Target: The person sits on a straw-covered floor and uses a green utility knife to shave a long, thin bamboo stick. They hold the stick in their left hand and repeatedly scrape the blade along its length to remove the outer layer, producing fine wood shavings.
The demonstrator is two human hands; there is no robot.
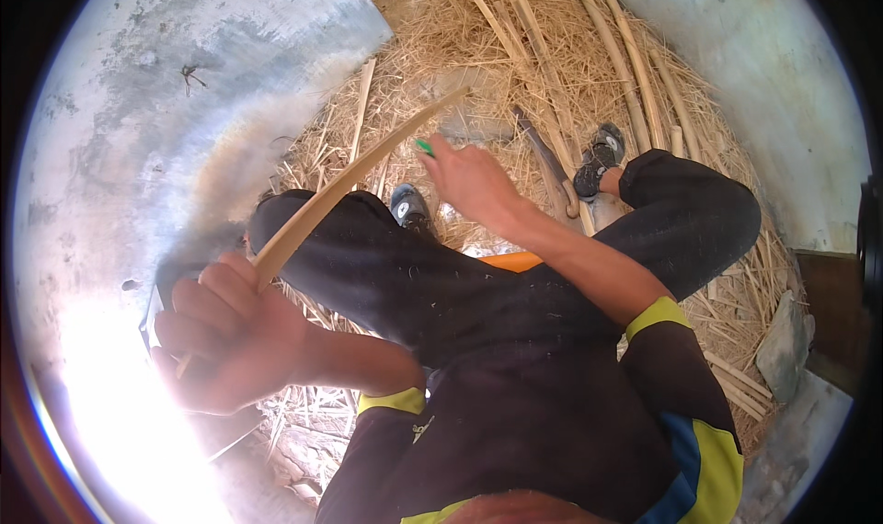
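Holds both hands apart: left hand closed in a fist, right hand pinched out ahead, between the knees. Sits or squats between pale walls, with most open room ahead over the straw-strewn floor. Spreads dark-trousered legs wide, probably to free that gap. Grips a pale flat strip near its lower end in the left fist, slanted over the left knee, perhaps leaving its long edge clear. Pinches a small green object in the right hand, just beside the strip; cannot tell about contact.
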